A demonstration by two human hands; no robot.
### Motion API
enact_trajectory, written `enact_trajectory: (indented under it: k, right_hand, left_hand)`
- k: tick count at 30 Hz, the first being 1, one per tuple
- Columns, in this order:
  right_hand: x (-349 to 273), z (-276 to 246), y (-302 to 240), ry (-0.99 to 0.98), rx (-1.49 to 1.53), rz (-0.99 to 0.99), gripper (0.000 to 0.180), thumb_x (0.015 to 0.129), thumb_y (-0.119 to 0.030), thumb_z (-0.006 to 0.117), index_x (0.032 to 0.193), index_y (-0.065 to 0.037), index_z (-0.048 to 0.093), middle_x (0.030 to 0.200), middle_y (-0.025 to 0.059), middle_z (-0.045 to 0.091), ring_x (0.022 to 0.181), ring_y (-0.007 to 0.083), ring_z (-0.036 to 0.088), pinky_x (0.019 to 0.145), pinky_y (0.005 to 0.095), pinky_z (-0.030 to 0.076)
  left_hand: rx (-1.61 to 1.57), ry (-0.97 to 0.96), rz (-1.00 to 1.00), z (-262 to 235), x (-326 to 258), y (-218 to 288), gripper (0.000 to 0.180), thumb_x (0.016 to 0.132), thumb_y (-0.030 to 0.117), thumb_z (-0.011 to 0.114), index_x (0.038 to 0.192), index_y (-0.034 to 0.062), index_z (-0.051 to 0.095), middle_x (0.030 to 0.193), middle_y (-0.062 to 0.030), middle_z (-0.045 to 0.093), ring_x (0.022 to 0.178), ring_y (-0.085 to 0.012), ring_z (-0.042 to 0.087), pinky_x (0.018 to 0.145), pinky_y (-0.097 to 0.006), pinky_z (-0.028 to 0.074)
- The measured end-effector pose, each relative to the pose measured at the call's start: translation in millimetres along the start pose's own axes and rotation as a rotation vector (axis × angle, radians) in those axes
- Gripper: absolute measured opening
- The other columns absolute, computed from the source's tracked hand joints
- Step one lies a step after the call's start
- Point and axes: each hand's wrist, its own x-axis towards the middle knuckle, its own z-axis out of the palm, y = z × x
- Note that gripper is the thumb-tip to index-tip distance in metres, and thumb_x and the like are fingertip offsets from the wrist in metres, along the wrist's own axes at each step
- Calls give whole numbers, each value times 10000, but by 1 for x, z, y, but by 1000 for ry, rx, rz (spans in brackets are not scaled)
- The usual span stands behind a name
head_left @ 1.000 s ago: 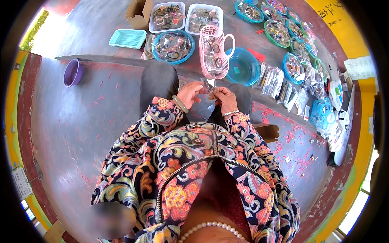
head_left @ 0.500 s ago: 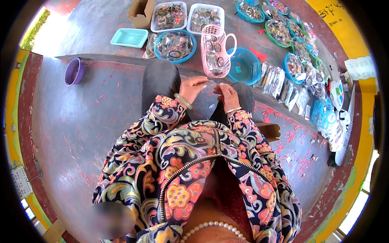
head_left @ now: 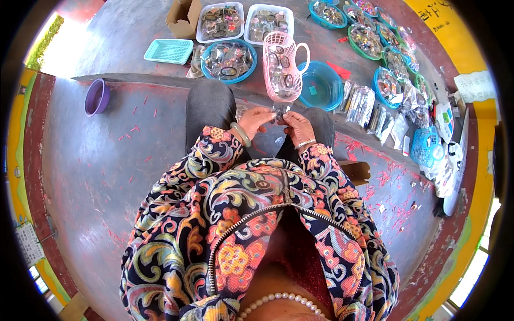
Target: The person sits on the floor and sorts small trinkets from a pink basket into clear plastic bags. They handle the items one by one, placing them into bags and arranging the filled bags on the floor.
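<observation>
Between my knees, my left hand [head_left: 254, 120] and my right hand [head_left: 298, 127] meet fingertip to fingertip. Both pinch a small clear plastic bag [head_left: 279, 109], which has something dark in or behind it, too small to name. Just beyond them stands a pink openwork basket [head_left: 269, 75] with a loop handle, holding bagged items with dark rings. Right of it is a blue basin [head_left: 334, 90], with a little pale piece on its bottom. To the left, a blue round basket [head_left: 252, 58] is full of similar bagged pieces.
Two white trays [head_left: 199, 33] [head_left: 292, 21] of bagged pieces, a turquoise tray [head_left: 168, 51] and a cardboard box [head_left: 183, 19] line the raised ledge. Several filled baskets and packet bundles [head_left: 361, 106] lie at right. A purple basin [head_left: 97, 97] stands far left; red scraps litter the floor.
My hands have come together at the plastic bag, which now shows something dark at its place. My right fingers have moved left to pinch it. The view has shifted slightly.
</observation>
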Motion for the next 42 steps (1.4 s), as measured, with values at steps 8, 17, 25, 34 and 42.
enact_trajectory:
  k: [8,17,25,34,42]
  right_hand:
    - [1,0,3,-35,-52,17,181,724,-134,661,868,-46,597,747,0,595,673,85,546,526,208,381]
    - [2,-1,4,-62,-74,18,147,719,-148,661,825,-62,607,724,-13,589,647,75,530,548,208,375]
    - [3,-4,7,-60,-96,-68,102,737,-152,626,787,-67,603,686,-27,567,627,62,516,546,197,378]
    - [5,-6,11,-97,-97,-87,81,733,-140,602,763,-65,599,679,-29,550,609,51,489,538,182,370]
    - [7,-5,13,-103,-140,-98,61,727,-110,599,755,-56,596,667,-25,550,579,48,462,527,183,359]
  left_hand:
    - [-35,-44,-9,-8,10,-17,85,770,79,589,835,29,565,804,-26,579,704,-102,552,586,-214,451]
    - [-118,-51,-25,-7,10,-16,68,759,16,586,805,-10,545,804,-62,581,721,-157,596,658,-242,500]
    - [-155,-183,-98,-5,8,-17,120,802,35,534,899,-33,551,860,-76,589,813,-180,599,714,-249,500]
    - [-119,-238,-154,-6,5,-14,159,810,53,530,943,-35,539,924,-90,585,835,-183,595,758,-271,494]
    - [-118,-246,-178,-9,10,-20,185,808,54,526,983,-2,534,930,-82,585,827,-173,597,739,-273,500]
